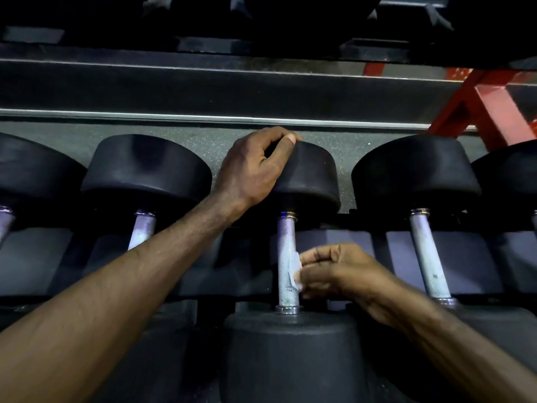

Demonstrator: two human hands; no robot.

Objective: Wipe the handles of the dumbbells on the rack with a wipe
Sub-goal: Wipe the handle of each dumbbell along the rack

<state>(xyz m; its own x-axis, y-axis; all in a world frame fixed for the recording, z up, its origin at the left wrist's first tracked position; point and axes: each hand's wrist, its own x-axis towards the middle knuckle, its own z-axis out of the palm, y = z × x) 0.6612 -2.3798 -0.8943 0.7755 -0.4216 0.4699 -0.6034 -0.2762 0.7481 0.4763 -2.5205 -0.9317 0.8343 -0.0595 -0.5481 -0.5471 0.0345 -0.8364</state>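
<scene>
Black round-headed dumbbells lie in a row on the rack, handles pointing toward me. The middle dumbbell has a knurled steel handle (286,257) between a far head (311,175) and a near head (290,353). My left hand (250,167) grips the top edge of that far head, fingers curled over it. My right hand (334,271) pinches a small white wipe (295,270) and holds it against the right side of the middle handle, near its lower half.
A dumbbell handle (142,229) to the left is partly hidden by my left forearm; another handle (427,254) stands to the right. A dark upper rack shelf (203,91) overhangs the row. A red frame strut (479,109) rises at the upper right.
</scene>
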